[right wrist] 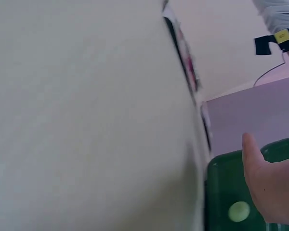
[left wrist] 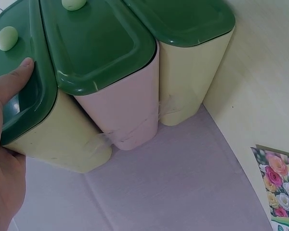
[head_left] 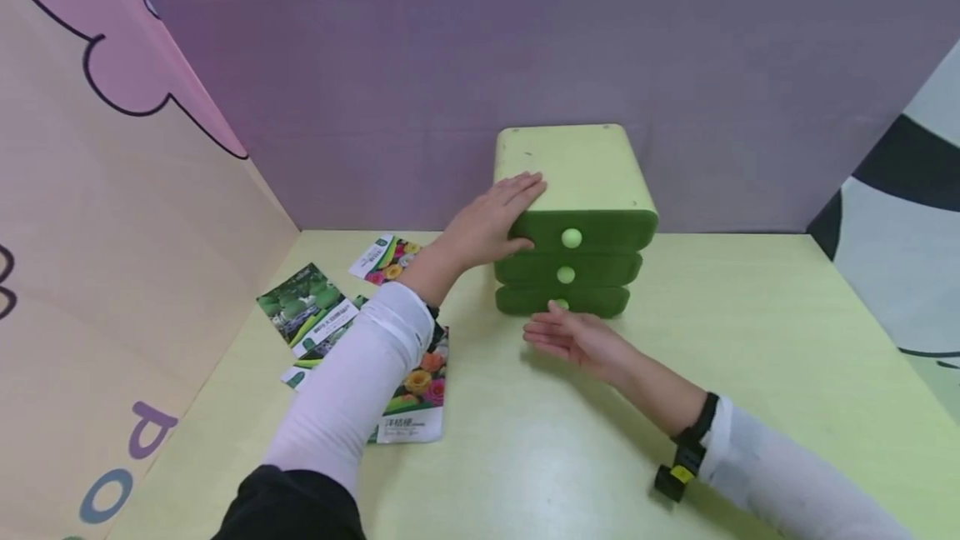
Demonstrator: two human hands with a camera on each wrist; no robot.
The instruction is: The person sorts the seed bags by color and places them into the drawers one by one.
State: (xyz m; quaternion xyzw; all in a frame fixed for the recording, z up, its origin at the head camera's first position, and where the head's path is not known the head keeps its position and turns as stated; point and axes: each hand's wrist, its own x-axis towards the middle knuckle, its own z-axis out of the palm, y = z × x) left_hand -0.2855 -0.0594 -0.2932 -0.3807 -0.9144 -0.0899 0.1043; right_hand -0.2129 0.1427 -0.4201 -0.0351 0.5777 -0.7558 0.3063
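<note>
Head view shows both hands at a three-drawer cabinet (head_left: 573, 165): the left hand (head_left: 491, 222) lies on its near left corner, fingers straight along the top, thumb on the front of the top drawer (head_left: 615, 231). Below and nearer the person, the right hand (head_left: 581, 344) is held with fingers extended and together, thumb raised by the bottom knob (head_left: 562, 305); it grips nothing visible, and whether the thumb touches the knob I cannot tell. Left wrist view adds what the head view hides: beside the left hand, the middle drawer has a pink side wall (left wrist: 130, 115), with clear film (left wrist: 106, 139) across the sides; the left fingers are out of sight there. Right wrist view shows the bottom knob clear of the right thumb in that picture. Only the head view shows the whole spread of printed packets (head_left: 412, 427) left of the left hand, partly behind its forearm.
</note>
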